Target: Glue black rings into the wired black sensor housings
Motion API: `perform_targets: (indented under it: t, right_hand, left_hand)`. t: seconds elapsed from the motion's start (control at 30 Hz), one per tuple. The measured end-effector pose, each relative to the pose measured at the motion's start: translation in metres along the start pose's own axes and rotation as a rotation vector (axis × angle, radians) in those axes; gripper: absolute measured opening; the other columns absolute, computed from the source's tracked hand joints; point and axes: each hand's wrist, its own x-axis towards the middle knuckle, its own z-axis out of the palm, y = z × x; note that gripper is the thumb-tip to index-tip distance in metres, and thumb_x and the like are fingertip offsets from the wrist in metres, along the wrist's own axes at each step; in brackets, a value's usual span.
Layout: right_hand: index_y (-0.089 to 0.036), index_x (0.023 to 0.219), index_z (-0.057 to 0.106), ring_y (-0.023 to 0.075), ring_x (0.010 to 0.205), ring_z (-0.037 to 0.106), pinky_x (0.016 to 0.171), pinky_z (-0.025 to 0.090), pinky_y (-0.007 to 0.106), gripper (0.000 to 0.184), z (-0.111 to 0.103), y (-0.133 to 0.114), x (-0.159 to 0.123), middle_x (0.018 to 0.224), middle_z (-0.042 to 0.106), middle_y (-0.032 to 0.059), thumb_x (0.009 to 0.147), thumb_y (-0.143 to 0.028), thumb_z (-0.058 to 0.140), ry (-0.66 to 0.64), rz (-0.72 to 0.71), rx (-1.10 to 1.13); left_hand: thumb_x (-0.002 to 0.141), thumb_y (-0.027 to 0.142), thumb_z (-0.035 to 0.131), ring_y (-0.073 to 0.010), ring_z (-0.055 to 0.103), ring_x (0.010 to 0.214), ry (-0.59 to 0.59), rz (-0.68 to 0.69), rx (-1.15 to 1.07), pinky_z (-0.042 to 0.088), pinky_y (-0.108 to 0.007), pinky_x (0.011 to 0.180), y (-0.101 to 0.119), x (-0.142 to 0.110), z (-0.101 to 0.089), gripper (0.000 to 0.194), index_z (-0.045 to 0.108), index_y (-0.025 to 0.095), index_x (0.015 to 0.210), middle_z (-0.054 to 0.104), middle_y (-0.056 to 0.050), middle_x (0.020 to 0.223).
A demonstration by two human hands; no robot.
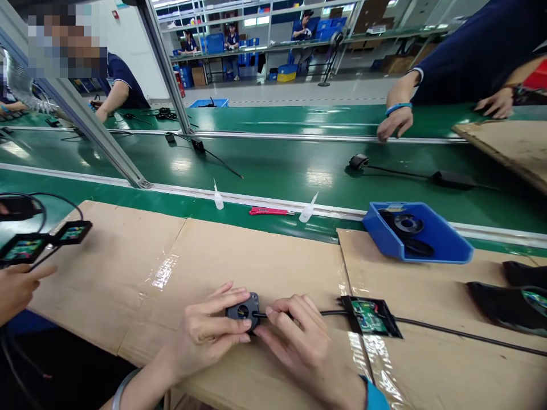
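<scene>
My left hand (pixel 213 324) is closed around a small black housing (pixel 243 311) with a round opening in its face, just above the cardboard. A black cable (pixel 333 312) enters the housing on its right side. Close beside it, my right hand (pixel 299 336) pinches the cable near that entry, its thumb by the housing's lower edge. To the right, the same cable runs to an open black case (pixel 371 316) with a green circuit board inside, lying on the cardboard. From the case's far side another length of cable (pixel 470 333) leads off to the right.
A blue bin (pixel 427 239) with black round parts stands back right. Two white dropper bottles (pixel 219 199) and a red utility knife (pixel 269 211) lie along the conveyor edge (pixel 325 212). Black cases (pixel 504 307) lie far right. At left, a co-worker's hand (pixel 19 287) is near open cases (pixel 25 249).
</scene>
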Motion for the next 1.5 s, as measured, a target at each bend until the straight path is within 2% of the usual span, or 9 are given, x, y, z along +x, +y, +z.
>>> perform_targets:
  t: [0.17,0.43,0.63,0.8,0.97,1.1,1.27,1.4,1.5]
  right_hand:
    - [-0.018,0.093,0.059,0.016,0.068,0.052,0.061,0.042,0.03,0.003,0.0,-0.001,-0.001,0.079,0.062,0.0049,0.092,-0.018,0.062,0.0,0.011,0.016]
    - [-0.016,0.097,0.06,0.0163,0.069,0.053,0.06,0.044,0.03,0.006,-0.004,-0.001,0.001,0.081,0.063,0.006,0.091,-0.015,0.061,-0.006,0.003,0.015]
    - [-0.012,0.102,0.061,0.0171,0.071,0.052,0.061,0.044,0.031,0.014,-0.006,-0.001,-0.001,0.083,0.062,0.0081,0.089,-0.008,0.061,-0.022,0.0,0.045]
    - [-0.011,0.103,0.061,0.0174,0.072,0.051,0.062,0.043,0.032,0.016,-0.006,-0.003,-0.004,0.084,0.063,0.0092,0.089,-0.004,0.06,-0.027,0.014,0.053]
    - [-0.011,0.104,0.062,0.0184,0.076,0.052,0.065,0.044,0.033,0.017,-0.01,-0.005,0.0,0.086,0.064,0.01,0.09,-0.005,0.056,-0.042,0.008,0.041]
    - [-0.012,0.102,0.065,0.0219,0.087,0.054,0.076,0.043,0.036,0.018,-0.017,-0.01,0.003,0.097,0.07,0.0099,0.09,-0.005,0.054,-0.036,-0.048,-0.063]
    - [-0.011,0.101,0.066,0.0213,0.084,0.055,0.072,0.04,0.037,0.032,-0.012,-0.025,0.001,0.113,0.07,0.0119,0.092,-0.003,0.036,-0.201,-0.148,-0.155]
    - [-0.008,0.097,0.065,0.0217,0.073,0.052,0.063,0.034,0.037,0.03,-0.002,-0.03,0.007,0.095,0.069,0.0129,0.09,-0.001,0.037,-0.193,-0.186,-0.239]
    - [-0.01,0.087,0.063,0.0208,0.068,0.049,0.059,0.03,0.036,0.032,0.001,-0.028,0.021,0.078,0.062,0.0087,0.09,0.002,0.034,-0.226,-0.233,-0.278]
  left_hand:
    - [0.088,0.018,0.067,-0.0229,0.071,0.107,-0.009,0.032,0.029,0.055,-0.046,0.101,0.002,0.002,-0.001,0.01,0.076,0.02,0.094,0.072,-0.012,0.118]
    - [0.088,0.012,0.064,-0.022,0.071,0.105,0.055,0.037,0.162,0.056,-0.042,0.102,0.014,0.007,0.004,0.01,0.073,0.016,0.088,0.074,-0.013,0.113]
    - [0.089,0.007,0.059,-0.023,0.067,0.114,-0.088,0.094,0.241,0.051,-0.041,0.107,0.017,0.012,-0.005,0.014,0.071,0.013,0.092,0.071,-0.016,0.118]
    - [0.09,0.01,0.056,-0.03,0.052,0.132,-0.157,0.158,0.318,0.039,-0.056,0.114,0.012,0.008,-0.004,0.016,0.067,0.014,0.1,0.068,-0.015,0.125]
    - [0.086,0.019,0.065,-0.0304,0.059,0.126,-0.051,0.172,0.338,0.026,-0.057,0.119,0.01,0.003,0.012,0.005,0.064,0.014,0.084,0.071,-0.017,0.115]
    - [0.083,0.014,0.067,-0.0323,0.061,0.123,0.019,0.154,0.345,0.022,-0.061,0.119,0.01,0.002,0.019,0.004,0.063,0.015,0.08,0.073,-0.015,0.109]
    - [0.082,0.005,0.054,-0.0311,0.062,0.121,0.036,0.132,0.333,0.02,-0.063,0.118,0.009,0.001,0.02,0.015,0.064,0.016,0.078,0.074,-0.013,0.109]
    - [0.08,0.003,0.048,-0.0296,0.063,0.12,0.071,0.139,0.333,0.027,-0.064,0.115,0.004,-0.004,0.023,0.021,0.063,0.017,0.077,0.073,-0.011,0.111]
    - [0.079,0.004,0.048,-0.0285,0.064,0.117,0.082,0.151,0.339,0.036,-0.061,0.111,0.0,-0.004,0.024,0.023,0.065,0.017,0.084,0.071,-0.012,0.11]
